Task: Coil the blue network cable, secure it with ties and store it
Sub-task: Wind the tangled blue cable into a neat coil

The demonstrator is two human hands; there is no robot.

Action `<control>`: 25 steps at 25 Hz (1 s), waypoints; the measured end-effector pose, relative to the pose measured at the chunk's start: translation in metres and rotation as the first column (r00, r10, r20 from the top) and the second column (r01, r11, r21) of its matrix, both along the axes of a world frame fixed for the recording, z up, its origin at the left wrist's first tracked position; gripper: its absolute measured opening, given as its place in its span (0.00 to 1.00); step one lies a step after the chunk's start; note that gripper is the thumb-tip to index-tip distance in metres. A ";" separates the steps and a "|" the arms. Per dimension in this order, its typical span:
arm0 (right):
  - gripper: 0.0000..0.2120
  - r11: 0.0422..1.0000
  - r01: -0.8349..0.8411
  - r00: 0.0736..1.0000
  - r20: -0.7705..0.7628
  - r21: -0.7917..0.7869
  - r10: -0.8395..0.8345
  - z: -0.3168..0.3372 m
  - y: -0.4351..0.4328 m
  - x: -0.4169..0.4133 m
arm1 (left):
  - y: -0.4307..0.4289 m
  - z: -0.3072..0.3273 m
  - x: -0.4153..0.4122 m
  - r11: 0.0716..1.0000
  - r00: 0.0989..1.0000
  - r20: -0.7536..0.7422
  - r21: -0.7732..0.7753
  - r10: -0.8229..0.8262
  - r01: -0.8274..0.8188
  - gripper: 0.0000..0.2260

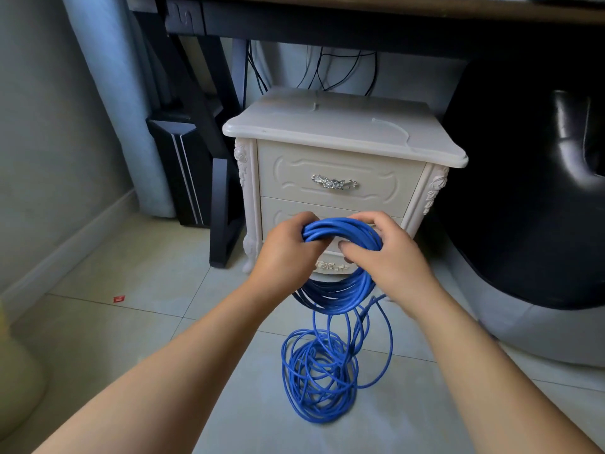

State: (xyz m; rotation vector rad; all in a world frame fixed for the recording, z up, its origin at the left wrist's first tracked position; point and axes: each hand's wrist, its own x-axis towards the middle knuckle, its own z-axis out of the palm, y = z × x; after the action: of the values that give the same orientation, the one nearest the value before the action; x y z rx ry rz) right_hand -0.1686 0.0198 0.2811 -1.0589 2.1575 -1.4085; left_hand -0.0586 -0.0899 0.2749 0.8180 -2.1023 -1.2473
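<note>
A person's left hand [288, 249] and right hand [389, 253] each grip the top of a coil of blue cable [340, 229], fingers curled round the bundled strands on either side. The coil hangs in the air in front of the lower drawer of a white nightstand [327, 132]. From its lower edge the uncoiled length of cable drops to the tiled floor [131, 322], where it lies in a loose tangle of loops between the person's forearms. A thin pale strip [393, 122] lies curved on the nightstand's top. The nightstand stands under a dark table [360, 24], with black wires hanging behind it. A small red scrap [119, 299] lies on the floor to the left.
</note>
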 end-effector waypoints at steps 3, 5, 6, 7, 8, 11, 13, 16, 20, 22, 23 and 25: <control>0.11 0.996 -0.072 0.980 0.188 0.048 0.062 0.003 0.007 -0.006 | 0.000 0.002 -0.003 0.979 0.990 -0.098 0.185 0.105 -0.086 0.04; 0.13 0.990 -0.081 0.986 0.152 0.120 0.062 0.001 0.009 -0.007 | 0.000 0.002 -0.005 0.939 0.968 -0.163 0.316 0.193 -0.134 0.03; 0.16 0.987 -0.077 0.992 0.109 0.143 0.062 -0.002 0.008 -0.008 | 0.001 0.002 -0.006 0.918 0.956 -0.186 0.369 0.228 -0.147 0.03; 0.19 0.986 -0.068 0.995 0.082 0.149 0.056 -0.003 0.008 -0.006 | 0.002 0.003 -0.007 0.898 0.945 -0.203 0.410 0.258 -0.157 0.03; 0.22 0.988 -0.056 0.996 0.078 0.144 0.046 -0.003 0.007 -0.005 | 0.004 0.003 -0.008 0.883 0.934 -0.219 0.440 0.283 -0.164 0.03; 0.27 0.994 -0.050 0.979 0.204 0.101 0.029 0.000 0.007 -0.001 | 0.010 0.005 -0.013 0.832 0.898 -0.263 0.527 0.353 -0.172 0.04; 0.26 0.996 -0.077 0.927 0.371 0.040 0.057 0.001 0.007 -0.003 | 0.012 0.006 -0.015 0.777 0.869 -0.291 0.610 0.400 -0.154 0.05; 0.15 0.994 -0.010 0.827 0.558 -0.109 0.070 -0.002 0.004 -0.002 | 0.020 0.005 -0.017 0.687 0.845 -0.306 0.720 0.439 -0.096 0.06; 0.06 0.938 0.240 0.848 0.524 -0.250 -0.077 -0.008 -0.001 -0.005 | 0.032 0.004 -0.016 0.739 0.943 -0.214 0.673 0.254 -0.046 0.09; 0.07 0.937 0.266 0.905 0.394 -0.226 -0.162 -0.006 0.002 -0.011 | 0.032 0.007 -0.013 0.820 0.975 -0.161 0.571 0.156 -0.037 0.06; 0.09 0.948 0.264 0.934 0.291 -0.179 -0.205 -0.005 0.003 -0.014 | 0.031 0.008 -0.010 0.849 0.977 -0.170 0.528 0.127 -0.018 0.06; 0.09 0.968 0.236 0.970 0.075 -0.080 -0.231 -0.003 0.006 -0.017 | 0.025 0.007 -0.006 0.915 0.971 -0.225 0.404 0.078 0.020 0.18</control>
State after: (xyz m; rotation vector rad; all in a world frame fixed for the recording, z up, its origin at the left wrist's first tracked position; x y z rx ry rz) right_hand -0.1858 0.0259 0.2779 -0.7953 2.2497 -1.6321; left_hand -0.0643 -0.0654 0.2817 0.8187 -1.6588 -1.7059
